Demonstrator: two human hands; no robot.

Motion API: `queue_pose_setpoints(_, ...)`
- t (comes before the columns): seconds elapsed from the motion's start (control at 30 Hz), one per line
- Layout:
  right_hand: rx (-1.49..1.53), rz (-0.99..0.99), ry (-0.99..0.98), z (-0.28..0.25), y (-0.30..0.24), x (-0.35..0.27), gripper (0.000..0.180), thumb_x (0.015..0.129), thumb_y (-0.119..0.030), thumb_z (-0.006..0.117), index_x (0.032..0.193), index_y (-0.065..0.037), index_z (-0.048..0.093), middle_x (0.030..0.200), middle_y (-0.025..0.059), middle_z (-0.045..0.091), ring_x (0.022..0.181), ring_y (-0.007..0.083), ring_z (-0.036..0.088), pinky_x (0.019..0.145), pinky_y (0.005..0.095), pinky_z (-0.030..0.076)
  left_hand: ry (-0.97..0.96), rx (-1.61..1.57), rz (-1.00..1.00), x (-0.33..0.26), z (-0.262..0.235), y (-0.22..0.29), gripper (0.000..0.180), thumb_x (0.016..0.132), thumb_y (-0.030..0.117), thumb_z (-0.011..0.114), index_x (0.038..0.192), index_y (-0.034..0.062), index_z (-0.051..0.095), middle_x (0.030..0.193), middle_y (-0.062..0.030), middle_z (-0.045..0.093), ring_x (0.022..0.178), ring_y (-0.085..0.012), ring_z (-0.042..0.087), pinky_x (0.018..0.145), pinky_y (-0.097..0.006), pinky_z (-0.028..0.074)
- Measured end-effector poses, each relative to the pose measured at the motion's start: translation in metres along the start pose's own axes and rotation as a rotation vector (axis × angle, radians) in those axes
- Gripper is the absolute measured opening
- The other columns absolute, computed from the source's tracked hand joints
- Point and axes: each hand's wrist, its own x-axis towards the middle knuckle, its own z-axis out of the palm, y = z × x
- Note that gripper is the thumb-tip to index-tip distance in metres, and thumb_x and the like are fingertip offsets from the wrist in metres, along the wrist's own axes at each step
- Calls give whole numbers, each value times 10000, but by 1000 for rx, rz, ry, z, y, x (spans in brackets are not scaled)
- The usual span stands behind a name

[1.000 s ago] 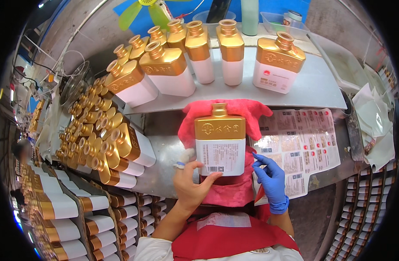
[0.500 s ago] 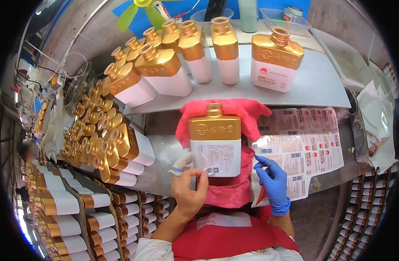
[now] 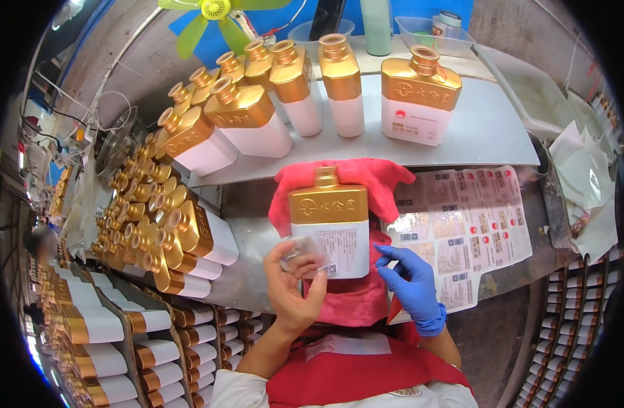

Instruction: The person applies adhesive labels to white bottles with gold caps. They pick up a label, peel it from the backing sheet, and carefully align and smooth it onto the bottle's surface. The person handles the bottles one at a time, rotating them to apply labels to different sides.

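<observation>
A gold-shouldered, white-bodied flask bottle [image 3: 329,228] lies flat at the centre of the frame on a crumpled red cloth [image 3: 352,180], its long axis running up and down the picture with the stubby gold neck pointing toward the upper edge. The bare left hand [image 3: 291,285] sits at the bottle's lower left corner, fingers curled and pinching a thin, clear label film [image 3: 310,253] that overlaps the white face; this hand is the nearer of the two and touches the work directly. The blue-gloved right hand [image 3: 410,285] rests just beside the lower right corner, fingers loosely spread and holding nothing, its fingertips reaching toward the bottle's edge. To the right of centre lies a glossy sheet of printed labels [image 3: 471,224], flat on the grey metal bench [image 3: 488,132]. Across the upper frame stand upright bottles [image 3: 420,95] of the same kind, smooth metallic caps over matte white bodies, while a dense cluster of lying bottles [image 3: 162,224] fills the left side. Racks of packed cartons [image 3: 87,326] run down the lower left, and a green fan [image 3: 213,10] shows at the top edge.
</observation>
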Motion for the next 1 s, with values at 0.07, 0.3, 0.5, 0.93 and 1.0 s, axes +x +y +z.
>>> queue_pose_setpoints(0.07, -6, -10, -3, 2, -2, -1, 385, 799, -31, 685, 1178, -72, 631, 866, -23, 618, 576, 4, 423, 538, 168, 365, -7, 77, -48, 7, 2, 5, 606, 757, -146, 621, 1276, -7, 341, 1130, -125, 491, 889, -183, 615, 778, -262, 521)
queue_pose_setpoints(0.3, -149, -138, 39, -2, -4, -3, 413, 792, -73, 695, 1199, -71, 620, 903, -13, 617, 576, 19, 434, 534, 183, 379, -40, 620, 391, 12, 3, -11, 595, 759, -106, 677, 1273, -23, 390, 1056, -138, 566, 796, -162, 604, 676, -255, 496)
queue_pose_setpoints(0.5, -10, -144, 25, -19, -30, -15, 727, 690, -44, 778, 1351, -68, 475, 1025, 13, 587, 583, 32, 456, 592, 182, 413, -351, 589, 855, 11, 16, 30, 640, 735, -88, 705, 1274, -28, 366, 975, -179, 621, 817, -242, 641, 689, -339, 522)
queue_pose_setpoints(0.93, 225, -147, -52, -46, -24, -40, 379, 704, -31, 750, 1067, -67, 649, 975, -5, 622, 584, 13, 468, 565, 172, 388, -559, 45, 357, -9, 28, 42, 711, 720, -66, 734, 1302, -68, 324, 979, -193, 621, 836, -232, 652, 703, -306, 532)
queue_pose_setpoints(1.0, 156, -55, -64, -53, -29, -41, 248, 742, -41, 738, 977, -64, 663, 892, -22, 618, 608, 10, 474, 567, 170, 377, -594, 143, 467, -7, 31, 43, 742, 719, -68, 733, 1318, -60, 296, 998, -208, 617, 849, -231, 648, 701, -312, 535)
